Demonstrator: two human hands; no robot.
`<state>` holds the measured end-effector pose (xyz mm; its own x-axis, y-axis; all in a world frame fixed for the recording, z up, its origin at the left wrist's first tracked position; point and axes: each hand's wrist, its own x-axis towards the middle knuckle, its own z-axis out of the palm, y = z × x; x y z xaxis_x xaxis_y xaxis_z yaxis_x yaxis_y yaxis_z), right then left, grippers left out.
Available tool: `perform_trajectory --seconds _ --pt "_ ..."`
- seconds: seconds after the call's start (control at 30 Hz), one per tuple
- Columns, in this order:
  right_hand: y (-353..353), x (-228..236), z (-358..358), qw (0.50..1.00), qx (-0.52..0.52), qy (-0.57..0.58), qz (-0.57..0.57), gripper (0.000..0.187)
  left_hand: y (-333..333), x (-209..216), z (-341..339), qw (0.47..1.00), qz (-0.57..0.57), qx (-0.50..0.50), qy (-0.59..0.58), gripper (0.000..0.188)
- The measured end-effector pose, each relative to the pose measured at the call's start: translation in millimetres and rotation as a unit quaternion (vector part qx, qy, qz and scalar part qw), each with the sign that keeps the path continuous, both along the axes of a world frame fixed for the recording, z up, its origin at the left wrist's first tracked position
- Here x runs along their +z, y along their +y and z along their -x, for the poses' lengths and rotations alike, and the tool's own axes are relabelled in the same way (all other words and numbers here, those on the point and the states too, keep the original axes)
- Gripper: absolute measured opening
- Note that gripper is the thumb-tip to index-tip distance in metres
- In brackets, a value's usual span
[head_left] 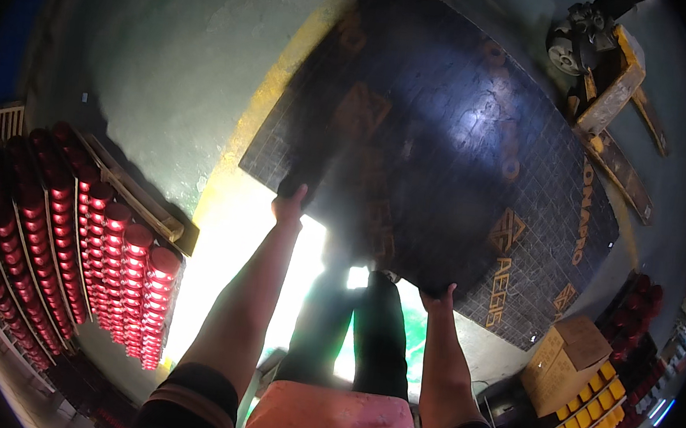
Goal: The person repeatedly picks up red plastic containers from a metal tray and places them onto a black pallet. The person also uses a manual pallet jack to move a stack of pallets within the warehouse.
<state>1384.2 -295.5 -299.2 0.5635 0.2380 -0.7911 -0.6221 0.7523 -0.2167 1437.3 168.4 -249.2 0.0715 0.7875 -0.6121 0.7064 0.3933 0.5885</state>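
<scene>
A large black sheet board (pixel 441 141) with orange printed markings fills the space in front of me. It looks like smooth-faced plywood, scuffed and shiny in places. At its near left edge, my left hand (pixel 288 207) grips the board, thumb up at the rim. My right hand (pixel 438 297) holds the near edge farther right, its thumb also showing. On both hands the other fingers are mostly hidden at the board's edge. Both arms reach out straight, and my legs (pixel 381 333) stand just behind the board. Whether its far end rests on the floor I cannot tell.
Stacked red cylindrical containers (pixel 135 268) stand in rows on the left, beside a wooden pallet (pixel 135 186). A worn yellow pallet jack (pixel 613 108) is at the far right. A cardboard box (pixel 564 363) and yellow items (pixel 589 407) sit at the near right. A yellow line (pixel 244 130) crosses the floor.
</scene>
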Motion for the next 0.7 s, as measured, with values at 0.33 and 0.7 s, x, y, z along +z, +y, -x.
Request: perform_trajectory --seconds 0.33,0.7 --pt "8 23 -24 0.941 0.261 0.042 0.210 0.031 -17 15 195 0.945 0.121 -0.109 -0.282 0.043" --pt "323 246 1 0.688 0.649 -0.275 0.172 0.064 -7 188 524 0.975 0.006 0.199 -0.100 0.059"
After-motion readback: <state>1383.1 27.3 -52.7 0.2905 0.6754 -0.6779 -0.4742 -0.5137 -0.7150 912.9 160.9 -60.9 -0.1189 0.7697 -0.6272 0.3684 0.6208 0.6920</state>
